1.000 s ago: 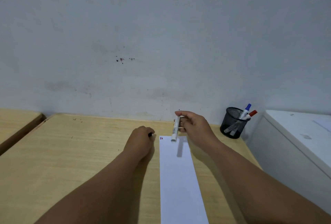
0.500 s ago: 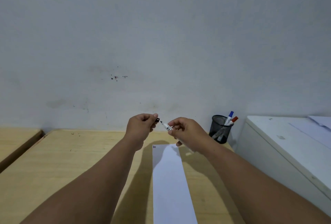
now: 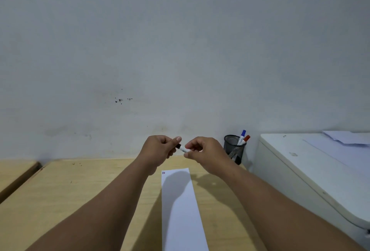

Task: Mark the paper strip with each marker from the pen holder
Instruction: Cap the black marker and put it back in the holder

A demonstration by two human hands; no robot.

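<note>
— Where are the hands?
— Both are raised in the middle of the frame, above the far end of the counter (image 3: 60,190). The left hand (image 3: 158,150) has its grip pinched together on a small black cap (image 3: 178,146), thumb on top. The right hand (image 3: 204,153) is clamped on a white marker (image 3: 183,149), of which only a short piece shows between the two hands.
— Is the cap on the marker?
— The cap touches the marker's end. I cannot tell whether it is fully seated.
— And the paper?
— The white paper strip (image 3: 180,210) lies flat on the counter, running from below the hands down to the bottom edge of the frame. In its upper left corner are a few small marks (image 3: 163,173), red and dark. The shadow of an arm falls across its upper part.
— The holder?
— The black mesh pen holder (image 3: 234,148) stands right of centre, at the counter's back edge against the wall (image 3: 180,40). A blue-capped marker (image 3: 242,135) and a red-capped marker (image 3: 246,138) lean out of it to the right. Just beside it, at the right of the frame, is a white cabinet (image 3: 310,170) with some papers (image 3: 346,137) on top.
</note>
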